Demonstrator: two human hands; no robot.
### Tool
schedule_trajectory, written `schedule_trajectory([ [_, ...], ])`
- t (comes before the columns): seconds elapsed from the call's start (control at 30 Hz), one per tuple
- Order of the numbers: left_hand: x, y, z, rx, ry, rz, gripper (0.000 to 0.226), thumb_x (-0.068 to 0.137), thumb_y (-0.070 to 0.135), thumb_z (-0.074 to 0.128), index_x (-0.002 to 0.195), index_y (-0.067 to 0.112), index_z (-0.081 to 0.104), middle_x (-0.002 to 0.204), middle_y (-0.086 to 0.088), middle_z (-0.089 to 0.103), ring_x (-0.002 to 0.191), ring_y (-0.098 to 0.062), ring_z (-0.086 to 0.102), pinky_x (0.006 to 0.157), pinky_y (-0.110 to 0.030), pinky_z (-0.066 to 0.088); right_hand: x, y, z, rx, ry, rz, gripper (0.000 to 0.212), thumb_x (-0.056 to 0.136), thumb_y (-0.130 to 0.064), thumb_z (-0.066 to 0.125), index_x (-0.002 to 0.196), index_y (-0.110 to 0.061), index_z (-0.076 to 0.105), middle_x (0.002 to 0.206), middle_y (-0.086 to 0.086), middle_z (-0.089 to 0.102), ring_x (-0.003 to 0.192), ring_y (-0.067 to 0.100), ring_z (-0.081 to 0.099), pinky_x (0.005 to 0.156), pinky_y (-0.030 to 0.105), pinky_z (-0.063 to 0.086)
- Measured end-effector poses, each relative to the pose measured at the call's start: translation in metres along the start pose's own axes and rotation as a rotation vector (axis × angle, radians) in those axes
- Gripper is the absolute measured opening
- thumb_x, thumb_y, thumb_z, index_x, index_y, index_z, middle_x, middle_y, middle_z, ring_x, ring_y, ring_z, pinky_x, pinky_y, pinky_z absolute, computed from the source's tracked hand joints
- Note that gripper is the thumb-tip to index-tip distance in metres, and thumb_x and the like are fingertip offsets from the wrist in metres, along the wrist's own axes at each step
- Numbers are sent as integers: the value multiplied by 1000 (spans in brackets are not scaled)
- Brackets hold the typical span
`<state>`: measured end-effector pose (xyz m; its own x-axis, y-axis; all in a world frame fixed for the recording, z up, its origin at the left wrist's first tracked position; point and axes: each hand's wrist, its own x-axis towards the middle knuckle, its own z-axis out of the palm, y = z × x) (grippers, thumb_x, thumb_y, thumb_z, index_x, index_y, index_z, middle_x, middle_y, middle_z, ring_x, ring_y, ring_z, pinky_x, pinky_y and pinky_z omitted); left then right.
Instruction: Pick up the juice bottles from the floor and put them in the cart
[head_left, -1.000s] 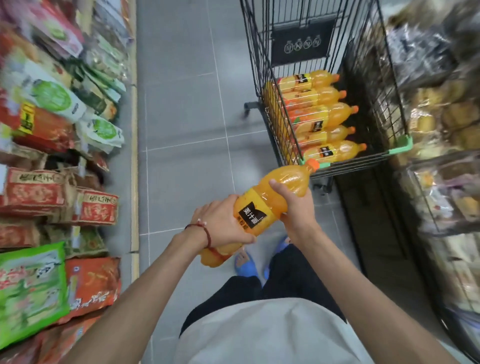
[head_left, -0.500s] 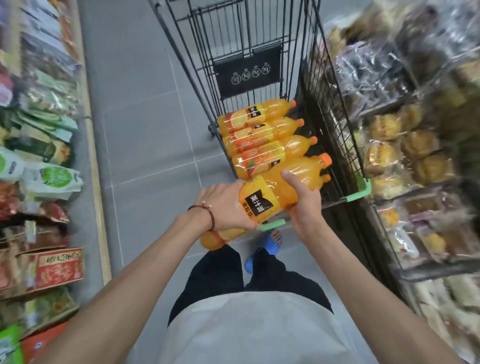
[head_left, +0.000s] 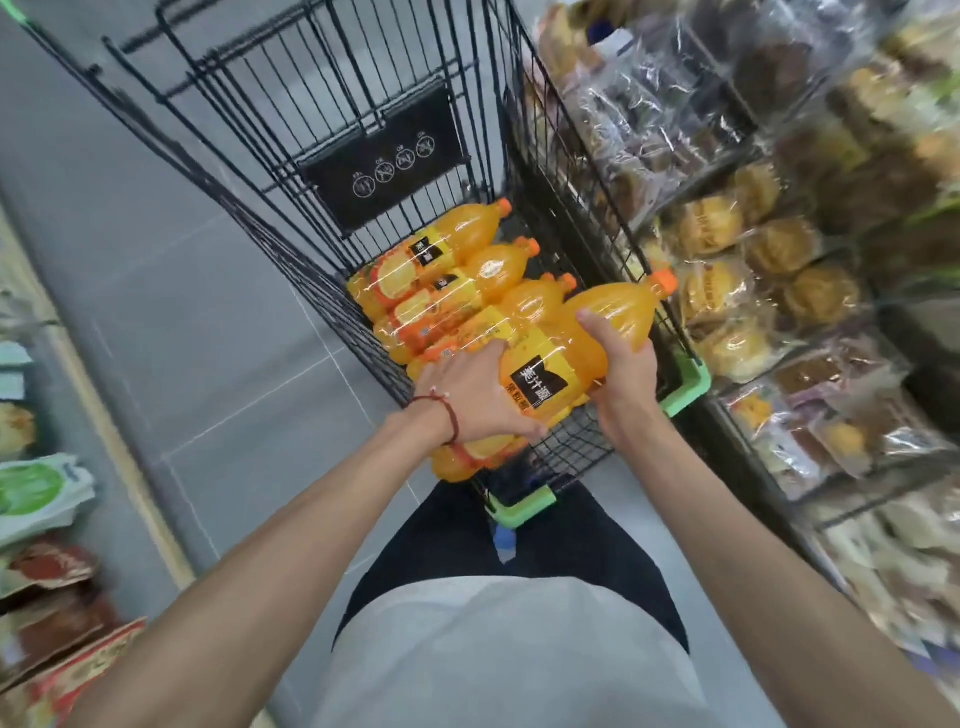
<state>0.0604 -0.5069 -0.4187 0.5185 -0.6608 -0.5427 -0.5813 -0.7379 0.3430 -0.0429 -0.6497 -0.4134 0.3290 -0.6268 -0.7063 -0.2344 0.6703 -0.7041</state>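
Both of my hands grip one large orange plastic juice bottle with a yellow-and-black label (head_left: 556, 364), held on its side above the near end of the black wire shopping cart (head_left: 337, 73). My left hand (head_left: 478, 395) wraps the lower body, fingers laid over the label edge and thumb beneath. My right hand (head_left: 621, 369) cups the shoulder from below, thumb curled on top. The orange cap (head_left: 664, 283) points toward the cart's right wall.

At least three matching bottles (head_left: 457, 280) lie side by side on the cart's bottom, caps toward that same wall.

Procedure, as I judge it:
1. Lower the bottle level, parallel to the row, into the space at the cart's near end.
2. Hold the cap clear of the cart's wire wall.
3. Release only once the cart's bottom or the row bears the weight. A round bottle set on others may roll.
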Motion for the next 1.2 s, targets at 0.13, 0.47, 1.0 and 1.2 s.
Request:
schedule_trajectory([
  [0.13,25,-5,8,5,-78,26,136,42,97,60,152,23,30,120,3,66,89,-17,56,68,-28,46,19,9,0,29,47,14,81,74,-30,92,141,-11,50,124,11,72,102,23,77,79,41,65],
  [0.47,63,-11,63,-40,-174,-106,133,48,84,75,156,25,26,144,1,55,123,-24,58,99,-47,48,75,49,-12,-21,30,164,72,83,-25,86,144,-12,50,129,10,71,115,28,71,98,52,59],
  [1.0,94,-11,126,-6,55,-359,105,47,71,87,134,23,54,108,3,70,87,-22,65,65,-30,43,137,117,-34,-216,11,294,87,78,-21,90,144,-14,34,125,7,65,116,20,67,107,42,53],
  [1.2,94,-6,130,-34,95,-358,111,49,69,88,140,20,49,118,-2,68,97,-27,69,75,-38,56,138,121,-32,-219,-55,326,101,83,-29,87,156,-22,18,133,2,61,119,20,66,97,40,55],
])
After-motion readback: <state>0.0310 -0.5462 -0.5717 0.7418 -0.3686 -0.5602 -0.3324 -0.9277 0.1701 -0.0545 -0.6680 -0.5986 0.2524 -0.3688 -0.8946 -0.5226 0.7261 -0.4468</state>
